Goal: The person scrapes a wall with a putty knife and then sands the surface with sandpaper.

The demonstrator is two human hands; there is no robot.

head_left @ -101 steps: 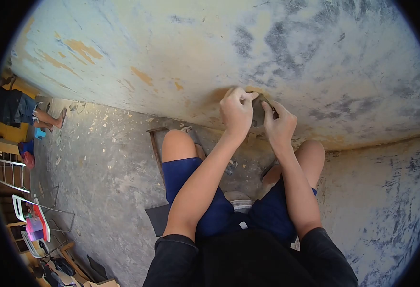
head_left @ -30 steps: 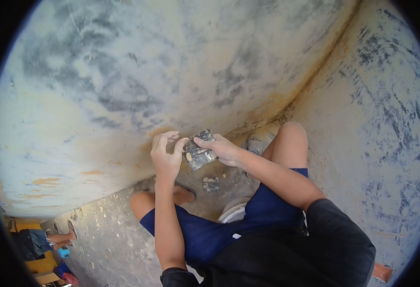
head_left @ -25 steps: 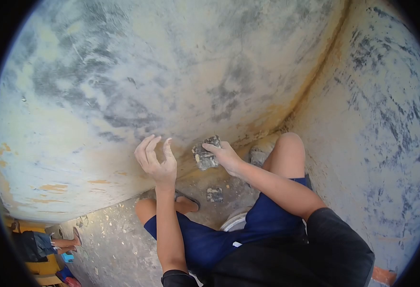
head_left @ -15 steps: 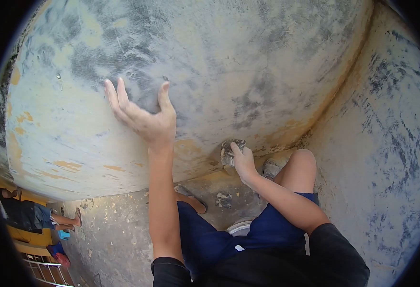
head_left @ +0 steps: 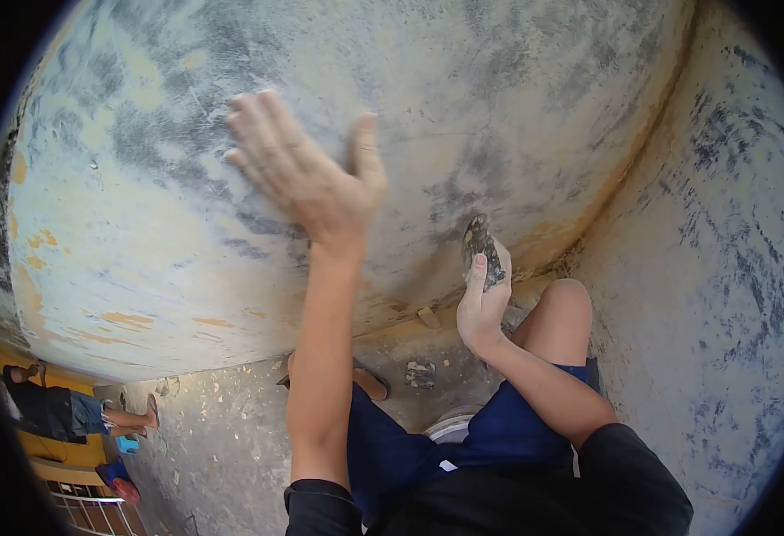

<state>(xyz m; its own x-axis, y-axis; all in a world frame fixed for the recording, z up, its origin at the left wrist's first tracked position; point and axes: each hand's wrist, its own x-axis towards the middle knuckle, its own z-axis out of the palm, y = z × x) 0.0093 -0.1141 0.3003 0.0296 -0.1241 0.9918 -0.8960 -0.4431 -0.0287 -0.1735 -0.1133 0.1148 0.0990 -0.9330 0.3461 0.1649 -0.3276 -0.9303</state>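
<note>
My left hand is raised flat before the patchy grey-and-cream wall, its fingers stretched out and the thumb apart. It holds nothing and is slightly smeared by motion. Lower and to the right, my right hand is closed around a worn, dark, dust-caked piece of sandpaper. The thumb presses on one side of it and the fingers lie behind. The sandpaper is turned nearly edge-on, close in front of the wall's lower part. White dust coats the right hand.
Another dark square piece lies on the concrete floor between my feet. A whitish bucket is under me. A second wall meets the first at the right. At far left are a person and a metal railing.
My left hand has moved right and up, its fingers straightening. My right hand has risen to the right and turned the sandpaper from face-on to nearly edge-on.
</note>
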